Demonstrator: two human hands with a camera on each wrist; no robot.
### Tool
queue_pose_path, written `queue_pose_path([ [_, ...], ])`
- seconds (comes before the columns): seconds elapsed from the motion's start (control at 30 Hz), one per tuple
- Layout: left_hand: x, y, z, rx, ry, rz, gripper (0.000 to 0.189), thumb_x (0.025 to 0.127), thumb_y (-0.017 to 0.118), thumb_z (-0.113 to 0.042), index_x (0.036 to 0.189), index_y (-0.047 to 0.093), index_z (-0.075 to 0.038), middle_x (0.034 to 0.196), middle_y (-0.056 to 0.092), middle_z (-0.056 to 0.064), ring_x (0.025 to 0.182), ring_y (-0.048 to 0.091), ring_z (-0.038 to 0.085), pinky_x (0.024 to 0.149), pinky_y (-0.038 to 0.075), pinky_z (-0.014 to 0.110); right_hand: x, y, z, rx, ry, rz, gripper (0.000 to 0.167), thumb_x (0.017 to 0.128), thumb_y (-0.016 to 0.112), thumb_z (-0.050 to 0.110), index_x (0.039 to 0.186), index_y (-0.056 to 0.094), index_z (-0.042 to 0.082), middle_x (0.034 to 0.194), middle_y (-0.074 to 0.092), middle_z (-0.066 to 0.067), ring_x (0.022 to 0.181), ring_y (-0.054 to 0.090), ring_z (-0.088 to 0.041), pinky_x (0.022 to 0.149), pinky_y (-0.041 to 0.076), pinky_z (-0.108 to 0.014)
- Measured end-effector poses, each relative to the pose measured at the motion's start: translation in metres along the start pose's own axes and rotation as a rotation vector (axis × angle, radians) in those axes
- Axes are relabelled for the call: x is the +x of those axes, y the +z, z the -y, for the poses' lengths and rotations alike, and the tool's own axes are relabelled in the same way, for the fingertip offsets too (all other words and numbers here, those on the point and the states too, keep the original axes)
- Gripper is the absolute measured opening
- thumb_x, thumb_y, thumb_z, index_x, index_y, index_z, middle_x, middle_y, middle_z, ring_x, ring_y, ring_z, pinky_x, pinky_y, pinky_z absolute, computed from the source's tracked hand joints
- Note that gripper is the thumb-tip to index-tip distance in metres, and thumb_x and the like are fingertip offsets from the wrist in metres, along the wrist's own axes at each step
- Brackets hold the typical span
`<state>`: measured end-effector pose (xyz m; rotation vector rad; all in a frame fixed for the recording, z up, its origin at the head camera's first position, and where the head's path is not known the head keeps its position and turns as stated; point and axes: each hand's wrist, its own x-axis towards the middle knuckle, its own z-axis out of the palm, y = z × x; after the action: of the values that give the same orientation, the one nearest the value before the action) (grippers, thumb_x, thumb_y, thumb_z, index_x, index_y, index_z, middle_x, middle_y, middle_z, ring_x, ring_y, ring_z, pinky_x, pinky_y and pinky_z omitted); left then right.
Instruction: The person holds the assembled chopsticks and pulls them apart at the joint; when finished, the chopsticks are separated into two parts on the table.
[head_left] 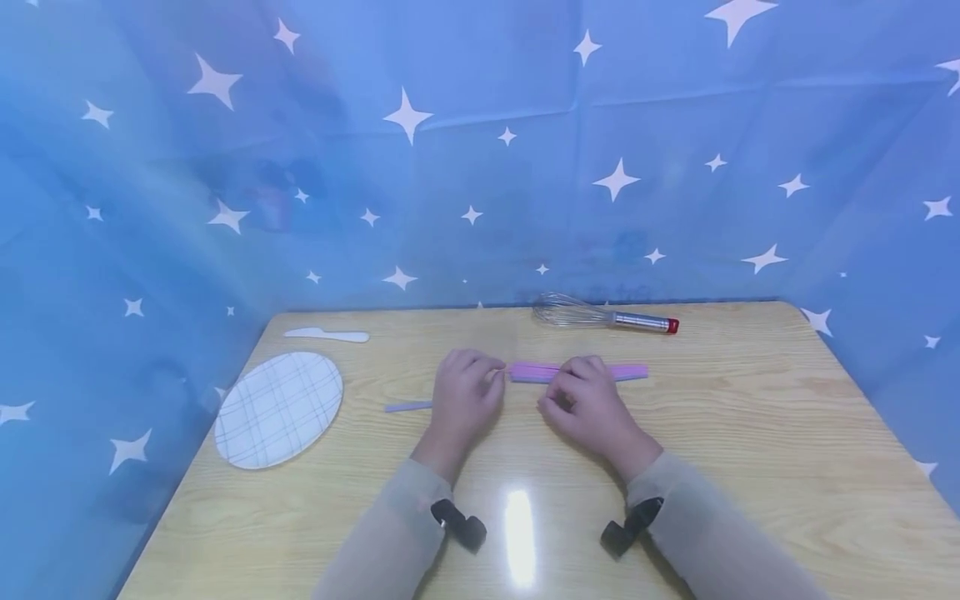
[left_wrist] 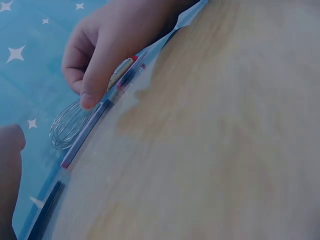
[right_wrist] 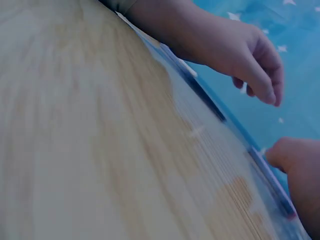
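Observation:
My left hand [head_left: 465, 392] is over the middle of the table, its fingers loosely curled and thumb near the index finger. Nothing shows between its fingertips in the right wrist view. Close to them lies the left end of a bundle of thin pink and purple strips [head_left: 630, 372]. My right hand [head_left: 588, 408] overlaps the middle of that bundle, hiding part of it. Its fingers are loosely bent, thumb and index forming a ring with nothing visible inside. A single grey-blue strip [head_left: 407, 407] pokes out left of my left hand, its right end hidden.
A wire whisk [head_left: 573, 312] with a red-tipped handle lies near the table's back edge. At the left are a white plastic knife [head_left: 326, 334] and an oval white plate [head_left: 279, 410] with a checked pattern. Blue star-printed cloth [head_left: 442, 183] hangs behind the table.

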<state>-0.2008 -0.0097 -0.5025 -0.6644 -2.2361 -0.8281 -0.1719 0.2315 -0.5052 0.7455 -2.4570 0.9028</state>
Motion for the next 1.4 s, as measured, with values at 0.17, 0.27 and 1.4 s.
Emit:
queue_pose_path([
  [0.17, -0.01, -0.023, 0.008, -0.015, -0.029, 0.016, 0.033, 0.091, 0.079, -0.018, 0.123, 0.075, -0.009, 0.104, 0.075, 0.007, 0.1, 0.067, 0.025, 0.096, 0.053, 0.044, 0.008, 0.011, 0.013, -0.004, -0.007, 0.064, 0.017, 0.09, 0.081, 0.026, 0.082, 0.066, 0.026, 0.102, 0.061, 0.006, 0.103, 0.05, -0.022, 0.096, 0.038, -0.046],
  [0.27, -0.017, -0.039, 0.017, -0.027, -0.093, 0.054, 0.047, 0.091, 0.081, -0.023, 0.134, 0.069, -0.009, 0.111, 0.074, 0.011, 0.106, 0.066, 0.027, 0.101, 0.051, 0.048, 0.012, 0.018, 0.02, 0.001, -0.016, 0.089, 0.015, 0.09, 0.08, 0.026, 0.083, 0.067, 0.025, 0.103, 0.062, 0.005, 0.102, 0.048, -0.022, 0.096, 0.037, -0.047],
  [1.4, -0.048, -0.091, 0.074, -0.086, -0.249, 0.439, 0.006, 0.092, 0.08, -0.02, 0.096, 0.077, -0.023, 0.123, 0.07, -0.003, 0.123, 0.056, 0.024, 0.114, 0.035, 0.053, 0.042, 0.086, 0.085, -0.12, -0.034, 0.117, 0.004, 0.094, 0.082, 0.02, 0.097, 0.082, 0.017, 0.101, 0.065, 0.003, 0.098, 0.05, -0.023, 0.093, 0.04, -0.045],
])
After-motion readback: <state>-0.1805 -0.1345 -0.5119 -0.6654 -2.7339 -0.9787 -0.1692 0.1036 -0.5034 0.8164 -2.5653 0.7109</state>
